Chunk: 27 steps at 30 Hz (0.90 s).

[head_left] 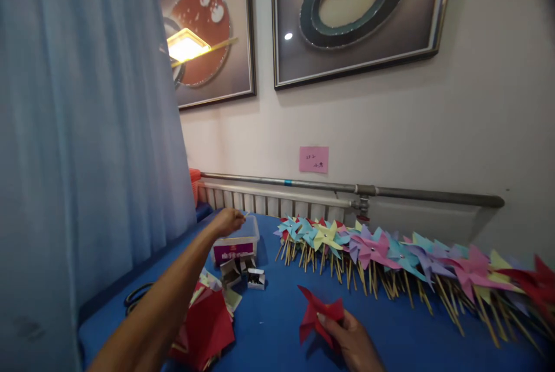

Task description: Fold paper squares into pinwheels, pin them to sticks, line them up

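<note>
A pale blue curtain [73, 129] hung down the left side, its lower edge meeting the blue table [277, 326]. Dark scissors [136, 297] lay flat at the near left, partly hidden by the forearm.

The left hand [228, 222] was stretched far across the table and sat over the rim of a clear plastic box [238, 243] with a purple label; the fingers curled downward into it, but whether they pinched anything could not be told. The box stood within arm's reach at the far left, which would suit a store of small parts. Just near of it sat small open cardboard boxes [243, 274], one showing metallic contents. A stack of red paper squares [203, 326] lay at the near left, beside the forearm, with paler sheets beneath.

The right hand [351, 340], near centre, gripped a folded red paper pinwheel [318, 314]. Thumb and fingers were closed narrowly on its lower folds, apparently to keep the corners gathered. No stick was visible on it.

To the right, a long row of finished pinwheels [390, 256] on wooden sticks lay overlapped along the far edge, heads toward the wall and a radiator pipe [347, 188]. A pink note [313, 159] was stuck on the wall above.
</note>
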### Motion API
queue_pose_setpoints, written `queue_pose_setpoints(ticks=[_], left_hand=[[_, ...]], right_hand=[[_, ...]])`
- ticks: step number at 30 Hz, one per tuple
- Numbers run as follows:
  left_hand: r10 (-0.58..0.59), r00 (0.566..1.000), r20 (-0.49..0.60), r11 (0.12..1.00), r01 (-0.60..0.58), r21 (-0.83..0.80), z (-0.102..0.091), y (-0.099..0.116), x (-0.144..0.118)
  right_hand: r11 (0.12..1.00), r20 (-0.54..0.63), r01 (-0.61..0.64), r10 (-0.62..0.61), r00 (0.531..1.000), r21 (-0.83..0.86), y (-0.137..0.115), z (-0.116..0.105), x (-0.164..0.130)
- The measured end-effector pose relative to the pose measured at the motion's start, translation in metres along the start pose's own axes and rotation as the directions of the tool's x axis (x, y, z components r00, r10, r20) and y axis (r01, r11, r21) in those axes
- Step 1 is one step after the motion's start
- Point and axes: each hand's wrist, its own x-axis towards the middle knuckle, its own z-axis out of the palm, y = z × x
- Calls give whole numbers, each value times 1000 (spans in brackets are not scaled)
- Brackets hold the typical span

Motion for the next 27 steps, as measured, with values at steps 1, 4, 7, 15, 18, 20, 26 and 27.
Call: queue_pose_setpoints(ticks=[1, 4, 7, 15, 18, 20, 26, 27], left_hand=[[17, 1000, 22, 997, -15, -69, 6, 4, -10], [16, 1000, -9, 735, -18, -678, 42, 12, -49], [-14, 1000, -1, 513, 6, -858, 87, 15, -86], [-66, 982, 180, 234, 190, -953, 141, 14, -112], [-70, 972, 226, 195, 236, -952, 144, 15, -114], [-72, 965, 251, 192, 260, -946, 146, 16, -116], [-69, 951, 301, 183, 309, -933, 153, 20, -119], [-71, 949, 307, 180, 314, -932, 155, 20, -120]], right_hand=[[1000, 1, -1, 1, 1000, 5, -2, 0, -1], [999, -30, 3, -1, 1000, 47, -11, 2, -9], [994, -74, 26, -18, 997, 107, -24, 3, -22], [973, -123, 34, -6, 992, 230, -45, -6, -39], [939, -94, -45, 82, 992, 341, -35, -1, -37], [918, -34, -100, 123, 992, 385, -28, 4, -39], [821, 37, -197, 211, 977, 536, -24, 18, -46], [809, 52, -207, 214, 975, 550, -25, 19, -47]])
